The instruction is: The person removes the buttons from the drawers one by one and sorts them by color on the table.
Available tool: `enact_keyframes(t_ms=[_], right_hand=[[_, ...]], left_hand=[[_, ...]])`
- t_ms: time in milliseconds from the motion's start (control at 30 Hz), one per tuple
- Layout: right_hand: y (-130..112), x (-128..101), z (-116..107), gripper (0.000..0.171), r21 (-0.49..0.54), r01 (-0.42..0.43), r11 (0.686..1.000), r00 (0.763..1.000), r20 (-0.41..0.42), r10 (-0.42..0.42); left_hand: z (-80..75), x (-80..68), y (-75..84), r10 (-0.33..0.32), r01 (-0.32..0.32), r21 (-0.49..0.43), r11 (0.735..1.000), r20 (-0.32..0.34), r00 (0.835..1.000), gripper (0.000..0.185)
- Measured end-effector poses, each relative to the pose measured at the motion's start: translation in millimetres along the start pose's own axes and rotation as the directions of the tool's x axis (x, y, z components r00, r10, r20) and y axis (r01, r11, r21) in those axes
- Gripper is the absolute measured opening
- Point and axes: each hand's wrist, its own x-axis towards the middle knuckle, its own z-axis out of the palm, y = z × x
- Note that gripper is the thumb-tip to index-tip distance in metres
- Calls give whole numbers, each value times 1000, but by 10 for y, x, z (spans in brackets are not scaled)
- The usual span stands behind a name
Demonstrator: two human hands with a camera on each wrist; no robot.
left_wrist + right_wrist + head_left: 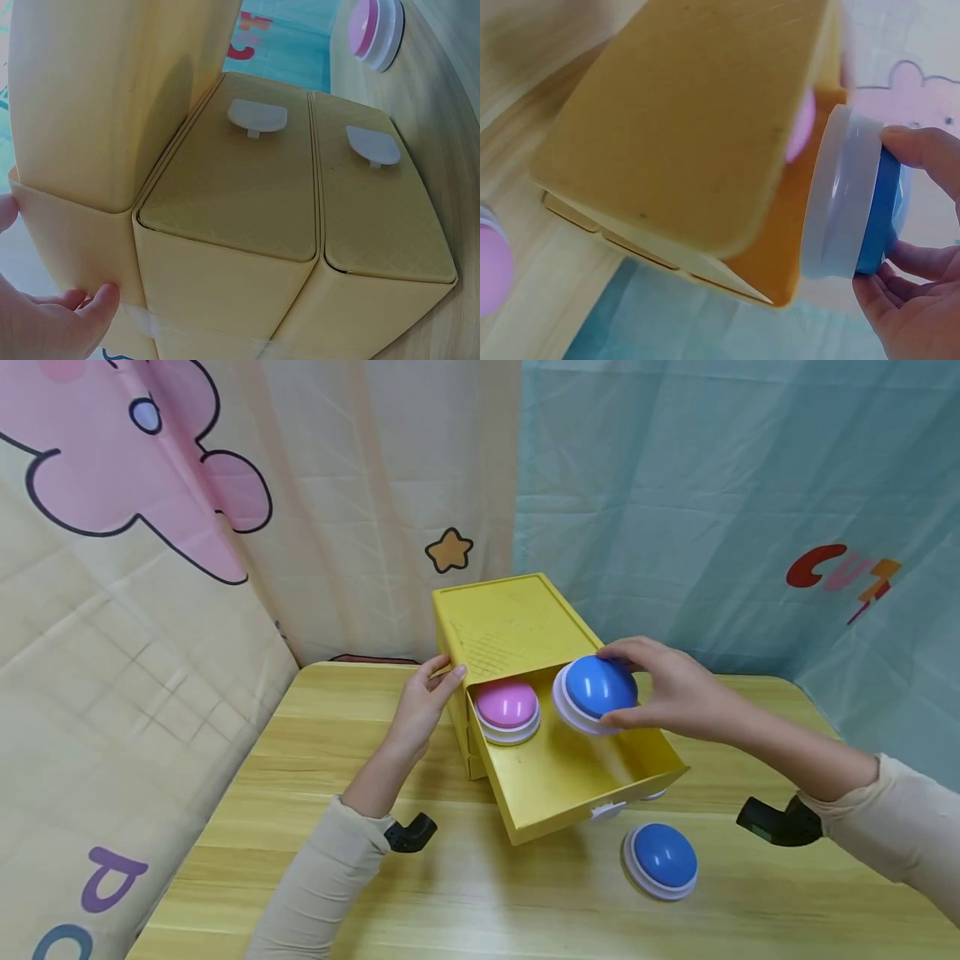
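- Head view, nearest: a blue dome button [662, 861] with a white base lies on the wooden tabletop [465, 893] at about 5 o'clock from the open drawer, just beside its front corner.
- Next out, the yellow drawer [570, 777] stands pulled out of the top of a yellow drawer cabinet [506, 622], its white handle [606, 811] at the near edge.
- The right hand [667, 689] comes in from 3 o'clock; its fingers and thumb are curled around a second blue dome button [596, 692], holding it tilted over the drawer's right rim. The right wrist view shows the fingertips [922, 150] on the blue cap above the white base [840, 195].
- A pink dome button [507, 710] sits inside the drawer at its far left corner, just beside the held button, at 9 o'clock from it.
- The left hand [423, 706] rests against the cabinet's left side at 9 o'clock, its fingers extended along the top edge, not clenched; the left wrist view shows fingertips [97, 300] touching the cabinet wall.
- That view also shows two closed lower drawers [300, 202] with white handles.
- Farthest back hang patterned cloth backdrops [675, 485].
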Motion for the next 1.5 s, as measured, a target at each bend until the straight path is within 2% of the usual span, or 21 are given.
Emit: enact_keyframes(t_ms=[100,300,633,833,1000,1067,1333,1500], right_hand=[[-10,-141,-133,70,-4,-2,1000,999,-54,2],[74,-463,-317,68,-34,-119,992,980,-163,112],[408,-892,-296,72,1,-244,970,944,-230,237],[669,-1150,-161,77,-19,-332,943,920,-228,319],[895,-1358,44,77,17,-395,918,900,-194,391],[972,-1424,131,76,38,-408,912,895,-179,408],[1198,-1634,447,76,3,-442,897,882,-182,435],[1316,-1776,620,83,-3,-514,858,850,-134,509]], left_hand=[[1,3,0,2,-2,-4,1000,0,1000,57],[-2,8,8,5,-5,-7,1000,-1,1000,57],[-33,22,1,-12,12,-10,1000,-2,1000,59],[-29,15,0,-6,6,-5,1000,0,1000,58],[-28,8,1,-6,6,-6,1000,2,1000,58],[-28,6,2,-3,3,-9,1000,4,1000,58],[-36,1,-6,-8,8,-2,1000,9,1000,59],[-27,8,-16,-9,9,-4,1000,11,1000,59]])
